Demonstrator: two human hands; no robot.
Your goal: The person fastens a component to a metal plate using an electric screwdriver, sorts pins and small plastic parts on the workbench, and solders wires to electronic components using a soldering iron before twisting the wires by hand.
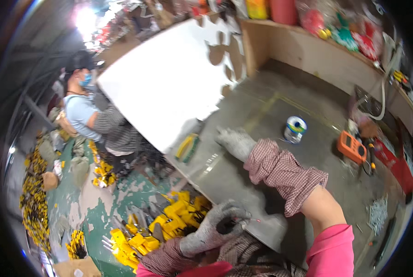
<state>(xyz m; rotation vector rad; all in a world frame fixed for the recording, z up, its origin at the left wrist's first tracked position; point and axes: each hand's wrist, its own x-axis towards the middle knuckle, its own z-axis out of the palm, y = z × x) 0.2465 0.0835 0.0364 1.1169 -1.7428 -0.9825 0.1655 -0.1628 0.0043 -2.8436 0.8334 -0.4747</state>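
Right hand (234, 141), in a grey knit work glove with a checked red-and-white sleeve cover over the forearm, lay flat on the grey metal workbench top (262, 115), fingers stretched out and together, clamped on nothing. Just beyond its fingertips, to the left, a yellow-and-dark hand tool (188, 147) lay on the bench near the edge, close but apart from the glove. Left hand (215, 226), also in a grey knit glove, hovered low at the bench's near corner, fingers curled in toward the thumb around something small and dark with a thin reddish tip (251, 220) sticking out to the right; what the piece was could not be told, but the fingers were closed about it. Below and left of that hand, a heap of yellow plastic parts (169, 221) lay on the worn green floor (91, 207). Further along the bench stood a small round tin with a blue-and-white label (295, 129), well apart from the right hand, and beyond it an orange handheld meter (353, 147) with leads. A large white sheet (165, 83) leaned over the far left part of the bench. A second person (95, 120) in a pale blue top and face mask sat on the floor at left, among more yellow parts (33, 203).
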